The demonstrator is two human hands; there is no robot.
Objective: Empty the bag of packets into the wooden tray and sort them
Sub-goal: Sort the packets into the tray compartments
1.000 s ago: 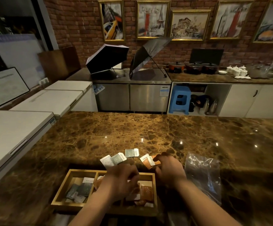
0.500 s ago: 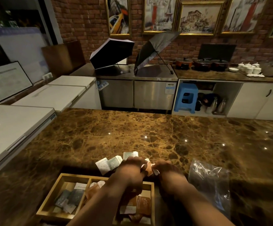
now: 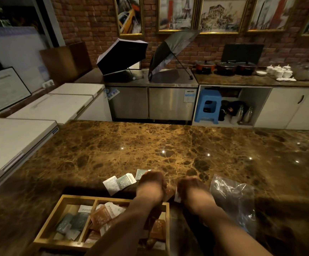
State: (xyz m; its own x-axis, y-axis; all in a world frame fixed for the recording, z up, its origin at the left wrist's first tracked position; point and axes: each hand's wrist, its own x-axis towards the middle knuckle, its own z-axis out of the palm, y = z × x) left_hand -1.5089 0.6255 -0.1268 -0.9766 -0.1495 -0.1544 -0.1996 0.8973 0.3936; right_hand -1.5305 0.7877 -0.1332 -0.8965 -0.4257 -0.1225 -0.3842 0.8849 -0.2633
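Note:
A wooden tray with three compartments sits at the near edge. Its left section holds teal packets, and orange-brown packets lie in the middle one. My left forearm hides most of the right section. On the counter beyond the tray lie a white packet and two teal packets. My left hand is curled, back up, beside them, with an orange packet showing at its edge. My right hand is closed, a white packet corner sticking out under it. The clear bag lies flat to the right.
The brown marble counter stretches far ahead and to both sides. White chest freezers stand along the left. Behind the counter are steel cabinets with two open umbrellas, pots and cups.
My left hand has come up off the tray to the loose packets beyond it, beside my right hand. The view has tilted, so the tray now sits lower and further left.

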